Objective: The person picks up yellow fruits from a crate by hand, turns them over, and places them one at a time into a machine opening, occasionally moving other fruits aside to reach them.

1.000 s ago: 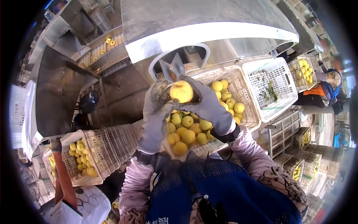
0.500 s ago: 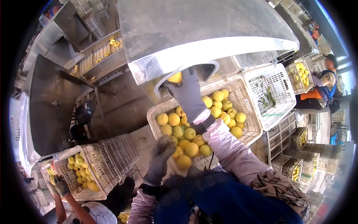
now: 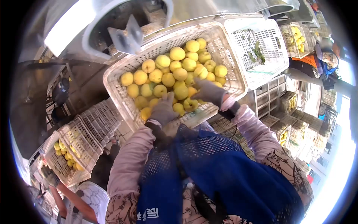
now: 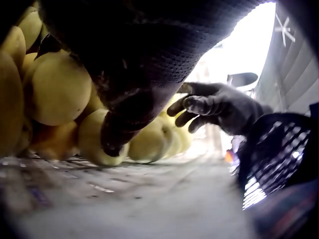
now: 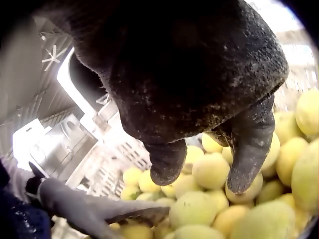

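Grimy pale crate (image 3: 223, 45) — yellow fruit (image 3: 180, 74) piled inside — support beneath hard to see.

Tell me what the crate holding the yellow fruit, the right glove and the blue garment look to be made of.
Crate: probably moulded plastic, dull and stained, judging by its stiff rim and regular holes.
Right glove: seemingly fabric, perhaps rubber-coated; the surface looks matte, grainy and scuffed.
Blue garment: apparently soft matte cloth, with folds and open mesh panels; fibre unclear.
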{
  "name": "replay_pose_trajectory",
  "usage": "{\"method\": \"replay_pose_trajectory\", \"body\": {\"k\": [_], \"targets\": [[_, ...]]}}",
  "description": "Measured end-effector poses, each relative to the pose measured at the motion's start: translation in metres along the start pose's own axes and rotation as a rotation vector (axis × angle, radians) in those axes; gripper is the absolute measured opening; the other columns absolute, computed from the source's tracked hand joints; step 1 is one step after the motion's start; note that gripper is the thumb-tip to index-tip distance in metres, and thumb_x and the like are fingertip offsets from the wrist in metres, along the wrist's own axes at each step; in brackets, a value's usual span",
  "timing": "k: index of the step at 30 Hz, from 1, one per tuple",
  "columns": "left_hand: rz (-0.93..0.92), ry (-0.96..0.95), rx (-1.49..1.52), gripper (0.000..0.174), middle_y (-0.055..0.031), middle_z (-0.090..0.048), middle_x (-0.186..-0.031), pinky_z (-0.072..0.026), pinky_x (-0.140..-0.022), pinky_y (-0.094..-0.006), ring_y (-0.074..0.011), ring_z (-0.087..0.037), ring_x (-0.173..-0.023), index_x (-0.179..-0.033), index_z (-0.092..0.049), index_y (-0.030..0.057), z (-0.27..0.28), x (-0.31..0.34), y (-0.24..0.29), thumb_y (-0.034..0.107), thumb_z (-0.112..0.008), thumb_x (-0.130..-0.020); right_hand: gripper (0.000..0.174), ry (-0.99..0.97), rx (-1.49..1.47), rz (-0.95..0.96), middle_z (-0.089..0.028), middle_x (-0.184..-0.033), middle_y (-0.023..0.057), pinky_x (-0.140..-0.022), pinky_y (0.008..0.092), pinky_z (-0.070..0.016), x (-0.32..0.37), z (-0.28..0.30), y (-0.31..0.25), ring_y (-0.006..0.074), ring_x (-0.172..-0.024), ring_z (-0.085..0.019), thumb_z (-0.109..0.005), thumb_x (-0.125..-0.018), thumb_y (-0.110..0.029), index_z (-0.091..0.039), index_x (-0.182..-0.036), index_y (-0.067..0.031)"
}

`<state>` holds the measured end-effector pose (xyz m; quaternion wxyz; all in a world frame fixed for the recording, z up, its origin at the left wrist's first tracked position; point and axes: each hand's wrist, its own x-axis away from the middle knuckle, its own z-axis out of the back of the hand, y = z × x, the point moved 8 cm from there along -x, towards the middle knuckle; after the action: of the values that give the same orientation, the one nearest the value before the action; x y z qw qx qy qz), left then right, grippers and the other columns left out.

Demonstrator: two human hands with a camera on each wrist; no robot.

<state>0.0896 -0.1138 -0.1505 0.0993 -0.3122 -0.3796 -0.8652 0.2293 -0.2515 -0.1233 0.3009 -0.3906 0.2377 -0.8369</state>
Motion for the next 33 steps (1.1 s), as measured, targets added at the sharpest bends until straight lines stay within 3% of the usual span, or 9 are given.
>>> {"method": "replay_pose_trajectory", "body": {"k": [2,10,16,17,18,20,24,28,33], "targets": [[0.025,0.073,-0.273,0.088,-0.0226,-0.041,-0.155,-0.0496,-0.103,-0.0454,-0.0392,-0.055,-0.126,-0.159,-0.034,0.0102,-0.012,-0.012,-0.005,0.024,-0.072,-0.081,0.087,-0.235,0.170,0.034,-0.067,-0.121,0.0294,-0.100,0.0444,-0.0513,-0.003,-0.013,-0.040,0.0407,-0.116,-0.065,-0.080,-0.084,-0.032,-0.041,-0.153,0.0051],[-0.072,0.156,-0.375,0.079,-0.0175,-0.048,-0.148,-0.0534,-0.095,-0.0450,-0.0336,-0.060,-0.121,-0.157,-0.038,0.0123,-0.020,-0.030,-0.012,0.018,-0.065,-0.083,0.056,-0.361,0.380,0.129,-0.072,-0.111,0.0196,-0.090,0.0448,-0.0552,-0.055,-0.037,-0.027,0.0370,-0.105,-0.070,-0.081,-0.082,-0.032,-0.068,-0.129,-0.0047],[-0.024,-0.195,-0.438,0.058,-0.0164,-0.061,-0.133,-0.0547,-0.090,-0.0461,-0.0321,-0.066,-0.113,-0.144,-0.052,0.0135,-0.008,-0.052,0.014,0.015,-0.062,-0.087,0.061,-0.187,-0.540,0.400,-0.072,-0.119,0.0213,-0.085,0.0347,-0.0596,-0.003,0.036,-0.016,0.0252,-0.099,-0.074,-0.065,-0.101,-0.040,-0.058,-0.134,0.0108],[0.007,-0.272,-0.544,0.054,-0.0159,-0.063,-0.128,-0.0549,-0.089,-0.0465,-0.0324,-0.067,-0.112,-0.141,-0.054,0.0146,-0.011,-0.057,0.013,0.015,-0.062,-0.088,0.063,-0.439,-1.120,-0.182,-0.070,-0.123,0.0236,-0.090,0.0356,-0.0598,0.016,0.041,-0.034,0.0291,-0.102,-0.074,-0.061,-0.104,-0.039,-0.053,-0.140,0.0123],[0.000,-0.257,-0.551,0.054,-0.0159,-0.063,-0.128,-0.0549,-0.089,-0.0465,-0.0324,-0.067,-0.112,-0.141,-0.054,0.0146,-0.010,-0.058,0.014,0.015,-0.062,-0.088,0.044,-0.612,-1.196,-0.251,-0.072,-0.121,0.0127,-0.099,0.0334,-0.0546,0.025,0.044,-0.037,0.0208,-0.115,-0.067,-0.069,-0.100,-0.019,-0.061,-0.134,0.0070],[0.002,-0.263,-0.550,0.055,-0.0159,-0.066,-0.122,-0.0550,-0.089,-0.0460,-0.0325,-0.067,-0.111,-0.141,-0.054,0.0172,-0.009,-0.058,0.012,0.015,-0.064,-0.087,0.052,-0.386,-0.946,0.263,-0.070,-0.125,0.0148,-0.099,0.0311,-0.0531,0.030,0.064,-0.067,0.0195,-0.114,-0.067,-0.063,-0.104,-0.030,-0.056,-0.142,0.0060],[-0.101,-0.126,-0.495,0.064,-0.0159,-0.065,-0.122,-0.0548,-0.090,-0.0468,-0.0347,-0.067,-0.111,-0.142,-0.055,0.0170,-0.014,-0.065,-0.006,0.016,-0.074,-0.081,0.065,-0.353,-1.337,0.119,-0.063,-0.136,0.0104,-0.103,0.0317,-0.0508,0.035,0.072,-0.090,0.0197,-0.117,-0.063,-0.075,-0.094,-0.017,-0.048,-0.150,0.0019],[-0.220,0.214,0.374,0.062,-0.0154,-0.065,-0.125,-0.0571,-0.090,-0.0460,-0.0296,-0.070,-0.102,-0.138,-0.057,0.0122,0.037,-0.017,-0.011,0.012,-0.080,-0.081,0.071,-0.112,-0.825,0.305,-0.062,-0.136,0.0105,-0.104,0.0326,-0.0515,0.035,0.099,-0.107,0.0198,-0.118,-0.062,-0.084,-0.085,-0.017,-0.052,-0.145,0.0016],[-0.099,0.056,1.657,0.046,-0.0191,-0.068,-0.114,-0.0613,-0.079,-0.0430,-0.0300,-0.071,-0.091,-0.135,-0.058,0.0039,0.076,0.064,0.009,0.011,-0.072,-0.092,0.076,0.061,-0.728,0.219,-0.064,-0.132,0.0078,-0.104,0.0329,-0.0525,0.023,0.071,-0.119,0.0181,-0.120,-0.061,-0.090,-0.077,-0.010,-0.053,-0.143,-0.0028]]}}
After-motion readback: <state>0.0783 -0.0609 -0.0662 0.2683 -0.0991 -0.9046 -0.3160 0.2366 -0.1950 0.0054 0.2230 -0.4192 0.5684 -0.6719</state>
